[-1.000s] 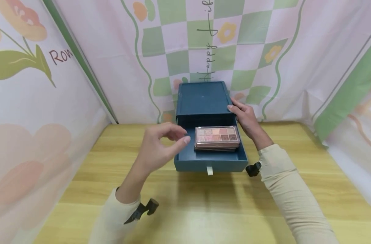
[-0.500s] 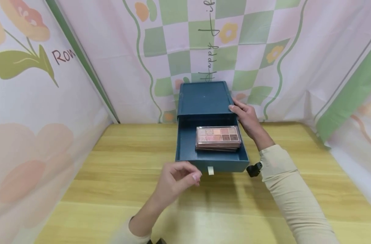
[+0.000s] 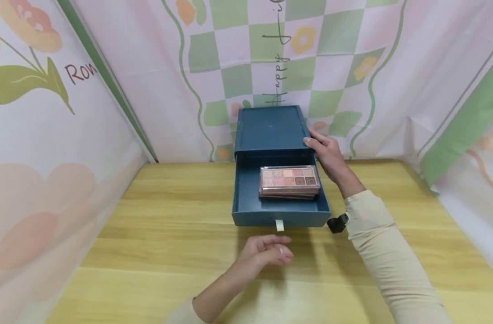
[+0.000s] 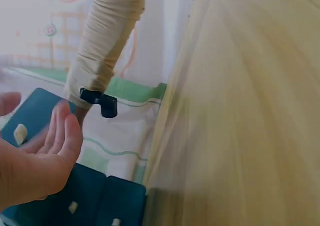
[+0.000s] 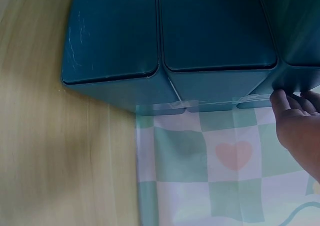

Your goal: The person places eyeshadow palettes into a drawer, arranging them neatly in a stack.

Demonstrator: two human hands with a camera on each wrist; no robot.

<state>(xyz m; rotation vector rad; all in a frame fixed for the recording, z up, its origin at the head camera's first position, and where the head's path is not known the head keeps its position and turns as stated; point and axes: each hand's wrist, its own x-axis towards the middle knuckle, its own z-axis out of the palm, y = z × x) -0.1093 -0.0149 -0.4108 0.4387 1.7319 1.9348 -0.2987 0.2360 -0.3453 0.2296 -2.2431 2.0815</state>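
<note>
A blue drawer unit [image 3: 271, 128] stands against the back curtain, its top drawer [image 3: 246, 202] pulled out. Inside the drawer, toward the right, lies a small stack of eyeshadow palettes [image 3: 289, 179]; the upper one has a clear lid over its pans. A pale pull tab [image 3: 280, 225] hangs from the drawer front. My left hand [image 3: 262, 256] hovers before and below that tab, fingers loosely bent and holding nothing. My right hand [image 3: 331, 155] rests against the unit's right side, thumb on its top edge. In the right wrist view its fingertips touch the unit's rear edge.
Closed lower drawers [image 4: 125, 201] with their own pale tabs show beneath in the left wrist view. The wooden table [image 3: 169, 243] extends in front and to both sides. Printed fabric [image 3: 161, 90] hangs at the back and sides.
My left hand has moved from beside the palettes, over the drawer's left side, down and to the right to below the pull tab. My right hand and the drawer have stayed put.
</note>
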